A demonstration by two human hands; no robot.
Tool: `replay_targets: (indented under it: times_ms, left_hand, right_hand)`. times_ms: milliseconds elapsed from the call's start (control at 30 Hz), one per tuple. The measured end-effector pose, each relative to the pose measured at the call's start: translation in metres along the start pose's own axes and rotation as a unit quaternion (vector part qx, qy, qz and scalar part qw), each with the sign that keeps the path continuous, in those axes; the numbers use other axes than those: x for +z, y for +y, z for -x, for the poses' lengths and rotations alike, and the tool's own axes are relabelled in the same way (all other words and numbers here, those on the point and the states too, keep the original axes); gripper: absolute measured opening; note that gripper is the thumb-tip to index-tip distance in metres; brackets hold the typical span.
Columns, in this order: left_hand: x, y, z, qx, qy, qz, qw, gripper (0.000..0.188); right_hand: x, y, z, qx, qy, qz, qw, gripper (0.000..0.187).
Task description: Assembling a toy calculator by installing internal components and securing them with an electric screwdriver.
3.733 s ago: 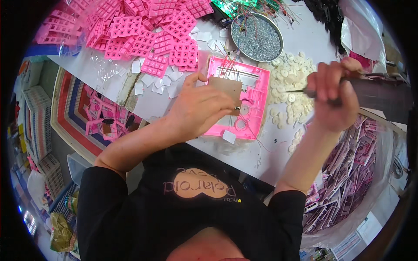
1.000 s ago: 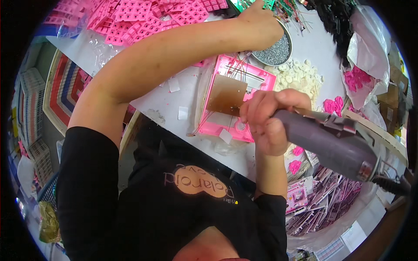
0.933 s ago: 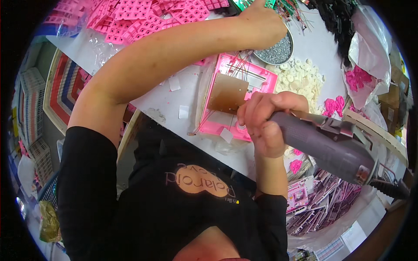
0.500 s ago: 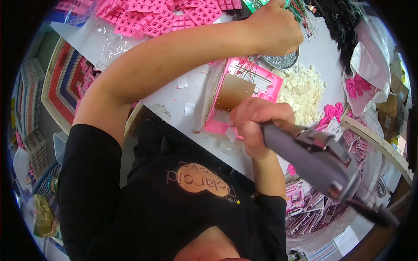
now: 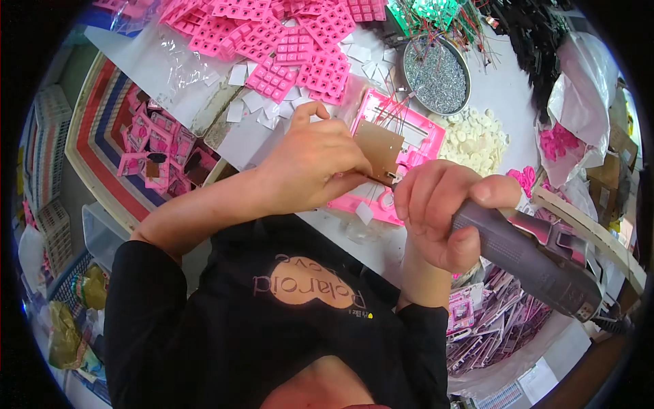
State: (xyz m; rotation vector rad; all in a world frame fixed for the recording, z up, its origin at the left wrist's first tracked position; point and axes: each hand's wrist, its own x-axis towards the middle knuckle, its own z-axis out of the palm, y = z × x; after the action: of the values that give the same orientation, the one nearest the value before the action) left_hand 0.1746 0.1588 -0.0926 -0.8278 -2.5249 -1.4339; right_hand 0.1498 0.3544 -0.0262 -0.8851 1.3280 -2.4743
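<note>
My right hand (image 5: pixel 443 208) is wrapped round a dark grey electric screwdriver (image 5: pixel 531 255). The driver's tip points left, over a pink plastic housing (image 5: pixel 428 142) on the table. A brown circuit board (image 5: pixel 380 150) lies in that housing, with thin wires (image 5: pixel 395 112) along its far side. My left hand (image 5: pixel 310 163) is closed in a pinch at the driver's tip, above the board's near edge. Whatever is between those fingertips is too small or hidden to make out.
A round bowl of small silvery screws (image 5: pixel 436 78) stands beyond the housing. Cream discs (image 5: pixel 473 146) lie right of it. Pink keypads (image 5: pixel 293 44) and green circuit boards (image 5: pixel 436 10) are heaped at the far side. A striped basket (image 5: pixel 102 129) of pink parts stands left.
My left hand has come back from the screw bowl to the driver's tip, pinched. The screwdriver, still in my right hand, has shifted and now meets the left fingertips over the housing.
</note>
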Motion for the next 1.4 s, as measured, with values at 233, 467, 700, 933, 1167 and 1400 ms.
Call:
replay_targets:
  times_ms: [233, 467, 700, 933, 1167, 1400]
  left_hand:
    - [0.001, -0.002, 0.005, 0.004, 0.036, 0.023, 0.999, 0.019]
    - [0.001, 0.0, 0.004, 0.029, 0.111, -0.063, 0.991, 0.024]
    - [0.004, -0.006, 0.006, 0.029, 0.129, -0.032, 0.991, 0.026]
    - [0.0, -0.005, 0.009, 0.005, 0.105, -0.081, 0.991, 0.027]
    - [0.004, 0.009, 0.026, 0.004, -0.015, -0.162, 0.987, 0.036]
    - [0.007, 0.009, 0.029, 0.001, -0.015, -0.178, 0.984, 0.032]
  right_hand:
    - [0.005, 0.007, -0.001, -0.004, -0.003, 0.007, 1.0, 0.039]
    - [0.011, 0.011, -0.009, 0.008, 0.013, 0.018, 1.0, 0.038]
    - [0.01, 0.013, -0.012, -0.008, 0.008, 0.033, 0.999, 0.038]
    - [0.01, 0.02, -0.014, -0.015, 0.029, 0.037, 0.999, 0.036]
    - [-0.009, 0.053, -0.023, -0.024, 0.08, 0.077, 0.994, 0.029]
    - [-0.013, 0.059, -0.018, 0.002, 0.016, 0.237, 0.971, 0.021]
